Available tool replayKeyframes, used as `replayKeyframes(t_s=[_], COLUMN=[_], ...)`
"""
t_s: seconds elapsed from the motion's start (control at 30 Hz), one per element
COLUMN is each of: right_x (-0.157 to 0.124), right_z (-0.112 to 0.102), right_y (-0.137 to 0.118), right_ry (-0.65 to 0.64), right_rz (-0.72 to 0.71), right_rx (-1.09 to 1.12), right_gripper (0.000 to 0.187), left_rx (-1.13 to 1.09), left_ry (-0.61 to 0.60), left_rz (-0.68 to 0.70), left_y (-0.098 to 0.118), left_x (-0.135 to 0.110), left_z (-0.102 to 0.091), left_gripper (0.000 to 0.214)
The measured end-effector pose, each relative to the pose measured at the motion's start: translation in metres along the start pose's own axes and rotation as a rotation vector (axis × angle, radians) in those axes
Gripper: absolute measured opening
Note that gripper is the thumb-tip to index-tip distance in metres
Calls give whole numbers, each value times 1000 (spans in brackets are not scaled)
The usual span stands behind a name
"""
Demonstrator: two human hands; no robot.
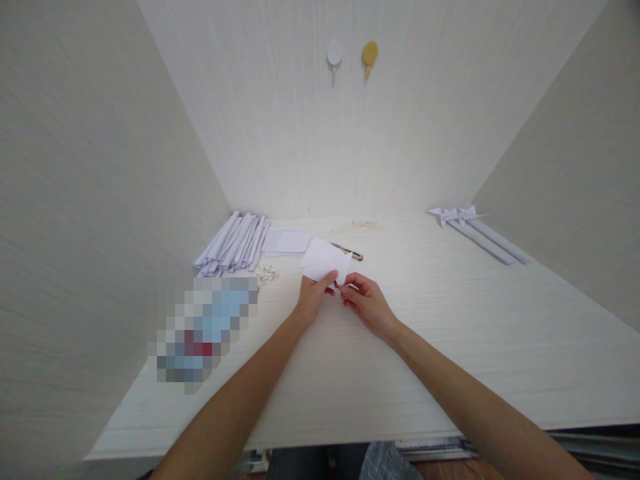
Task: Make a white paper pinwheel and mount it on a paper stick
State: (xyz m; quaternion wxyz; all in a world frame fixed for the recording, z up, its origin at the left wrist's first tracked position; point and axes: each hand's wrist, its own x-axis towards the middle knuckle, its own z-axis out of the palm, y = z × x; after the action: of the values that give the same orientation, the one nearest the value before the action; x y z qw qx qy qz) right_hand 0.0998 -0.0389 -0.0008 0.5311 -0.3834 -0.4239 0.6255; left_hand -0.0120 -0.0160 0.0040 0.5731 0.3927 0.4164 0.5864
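Observation:
A white square sheet of paper [323,259] is held up over the middle of the table, with its edges spread apart in places like cut flaps. My left hand [314,298] grips it at the near edge, thumb on top. Just to the right, my right hand [369,303] is closed, its fingertips pinched at the paper's near right corner; the exact hold is too small to see clearly. A utility knife [356,255] lies behind the sheet, partly covered by it. Left of the sheet is a small stack of white paper squares [286,241].
Many rolled paper tubes [233,243] are piled at the back left, with small white pieces [267,273] beside them. A blurred bluish object [220,327] lies nearer. Paper pinwheels [457,215] on tubes rest at the back right. Walls enclose three sides, with two hooks [370,53] behind.

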Motion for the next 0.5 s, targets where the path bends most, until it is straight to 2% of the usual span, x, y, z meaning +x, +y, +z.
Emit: replayKeyframes(t_s=[0.2,0.5], right_x=[0,1], right_z=[0,2], right_y=[0,-1], right_ry=[-15,32], right_rz=[-6,36], right_rx=[1,13], right_gripper=[25,28], left_rx=[5,43], left_ry=[-4,-18], left_rz=[-5,2], left_y=[0,0], left_x=[0,0], left_z=[1,0], left_gripper=[22,21])
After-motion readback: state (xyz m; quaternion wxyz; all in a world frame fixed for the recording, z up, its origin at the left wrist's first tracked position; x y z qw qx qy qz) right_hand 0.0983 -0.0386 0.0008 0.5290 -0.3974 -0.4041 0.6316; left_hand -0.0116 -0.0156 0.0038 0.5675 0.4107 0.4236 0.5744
